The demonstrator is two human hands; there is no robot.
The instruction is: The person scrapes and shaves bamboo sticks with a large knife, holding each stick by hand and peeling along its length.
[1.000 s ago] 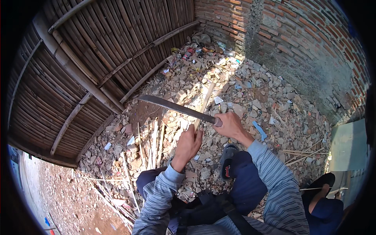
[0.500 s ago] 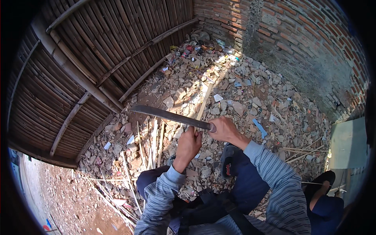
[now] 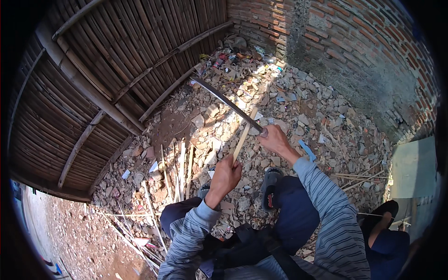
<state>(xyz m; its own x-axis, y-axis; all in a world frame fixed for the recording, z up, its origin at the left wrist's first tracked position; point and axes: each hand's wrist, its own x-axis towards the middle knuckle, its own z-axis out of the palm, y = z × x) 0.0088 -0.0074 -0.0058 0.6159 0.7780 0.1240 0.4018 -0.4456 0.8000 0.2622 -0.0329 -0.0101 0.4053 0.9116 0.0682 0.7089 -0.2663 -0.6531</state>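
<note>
My right hand [image 3: 276, 138] is wrapped round the handle of a machete [image 3: 228, 103], whose long dark blade points away to the far left. In my left hand [image 3: 224, 178] is the near end of a pale bamboo strip [image 3: 243, 136], which slants up and away to the right. The blade crosses the strip above its middle, close to the handle; whether the two touch I cannot tell. Both hands are closed, in front of my knees. Several loose bamboo strips [image 3: 181, 170] lie on the rubble left of my left hand.
Broken stone and litter [image 3: 322, 116] cover the ground. A woven bamboo wall [image 3: 126, 51] stands at the left, a brick wall [image 3: 354, 42] at the far right. More strips [image 3: 361, 177] lie at the right, near another person's leg [image 3: 386, 233] and a pale panel [image 3: 413, 168].
The machete's handle has moved slightly right and its tip has swung away from me. My left hand has come lower, and more of the bamboo strip shows.
</note>
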